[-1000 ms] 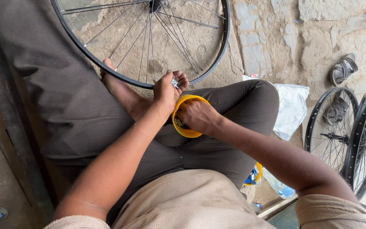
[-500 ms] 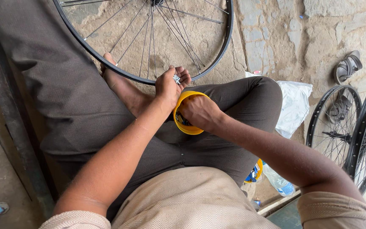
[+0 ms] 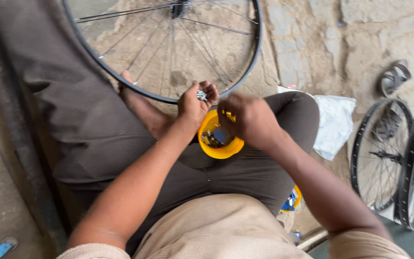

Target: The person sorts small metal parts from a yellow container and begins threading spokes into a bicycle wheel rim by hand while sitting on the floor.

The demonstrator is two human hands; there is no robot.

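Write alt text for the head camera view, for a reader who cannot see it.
A seated person's left hand cups small silvery metal parts while the right hand hovers over a yellow bowl of small hardware on their lap. A spoked bicycle wheel stands in front of them, and two more wheels stand at the right.

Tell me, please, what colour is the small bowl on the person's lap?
The bowl is bright yellow, seen in the head view.

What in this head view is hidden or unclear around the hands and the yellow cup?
- Right hand: motion-blurred, so its grip is unclear.
- Small metal parts in left hand: too small to identify.
- Yellow cup: contents partly covered by the right hand.
- Bicycle wheel: top cut off by the frame edge.
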